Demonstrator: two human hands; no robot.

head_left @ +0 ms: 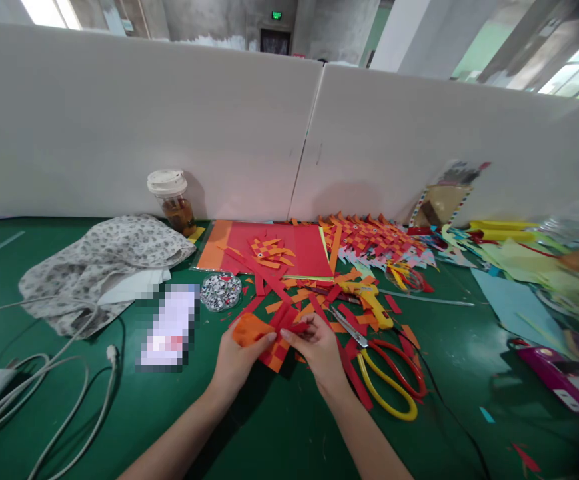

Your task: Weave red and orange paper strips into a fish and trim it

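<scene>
Hands (pixel 236 352) (pixel 323 350) hold woven paper (pixel 280 349) aslant, checkered end (pixel 272 361) pointing nearward.

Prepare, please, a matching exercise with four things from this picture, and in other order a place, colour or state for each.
1. scissors
2. lidded cup
3. cloth
4. woven paper

A. grey-white, patterned
B. held in left hand and right hand
C. lying right of the right hand
D. upright before the white partition

Pairs: 1-C, 2-D, 3-A, 4-B
</scene>
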